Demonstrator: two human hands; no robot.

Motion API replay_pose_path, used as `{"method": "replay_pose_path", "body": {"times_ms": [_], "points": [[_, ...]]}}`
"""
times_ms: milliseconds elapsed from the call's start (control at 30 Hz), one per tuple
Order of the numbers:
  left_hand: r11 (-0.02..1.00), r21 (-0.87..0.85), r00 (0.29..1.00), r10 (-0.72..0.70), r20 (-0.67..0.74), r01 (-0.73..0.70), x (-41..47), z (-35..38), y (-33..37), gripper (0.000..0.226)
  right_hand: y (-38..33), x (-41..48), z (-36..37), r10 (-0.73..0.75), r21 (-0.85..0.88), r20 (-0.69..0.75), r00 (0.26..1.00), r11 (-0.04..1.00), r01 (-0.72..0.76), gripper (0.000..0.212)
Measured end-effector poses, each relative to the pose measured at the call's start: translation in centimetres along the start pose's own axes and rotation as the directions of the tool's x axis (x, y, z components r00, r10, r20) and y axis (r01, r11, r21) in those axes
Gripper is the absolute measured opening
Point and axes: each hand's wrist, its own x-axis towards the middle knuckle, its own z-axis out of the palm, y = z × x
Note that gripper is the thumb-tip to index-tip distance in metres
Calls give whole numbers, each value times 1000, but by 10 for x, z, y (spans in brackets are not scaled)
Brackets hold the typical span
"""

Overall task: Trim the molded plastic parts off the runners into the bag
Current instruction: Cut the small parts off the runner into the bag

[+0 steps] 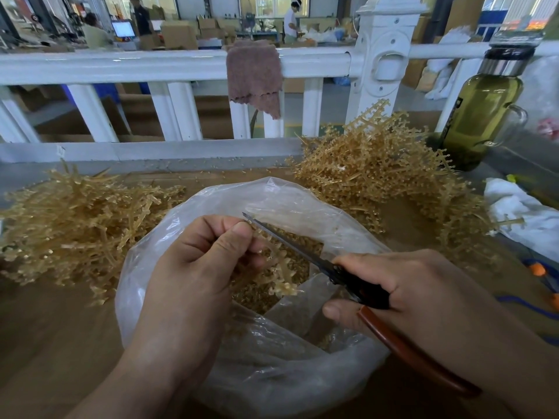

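- Here, the left hand (196, 261) pinches a tan plastic runner (284, 285) over the open clear bag (272, 373).
- The right hand (402, 285) grips scissors (302, 255), blades together against the runner.
- Trimmed parts (302, 272) lie inside the bag.

Factory hall seen past a white railing (151, 66), daylit from the far windows (273, 4).
The railing, with a moulded post (384, 55), bounds the brown tabletop (45, 328). A dusty-pink cloth (254, 77) hangs over its top rail. Beyond lie grey floor (332, 98), stacked cardboard boxes (178, 34) and a lit screen (123, 29). A person in white (291, 21) stands at a far bench.
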Motion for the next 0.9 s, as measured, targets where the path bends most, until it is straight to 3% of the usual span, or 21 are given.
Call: {"method": "replay_pose_path", "body": {"times_ms": [367,533,600,667,800,900], "points": [[996,65,998,-59,-9,60,0,-1,2,16,4,1,6,-28,26,-41,999,999,29,49],[990,140,1000,-16,-26,20,-3,0,2,17,5,2,9,6,187,-118,993,982,16,48],[971,240,999,28,-25,-21,-5,0,2,16,2,2,12,68,450,-134,989,893,-1,44],[959,281,999,45,-10,-41,-8,3,3,15,-3,0,16,76,606,-124,989,795,15,43],[965,254,998,49,48,-60,-17,13,5,17,-11,0,23,77,714,-161,984,697,62,38],[997,77,993,-7,119,-2,-20,17,5,27,-10,0,27,117,760,-204,972,644,82,37]]}}
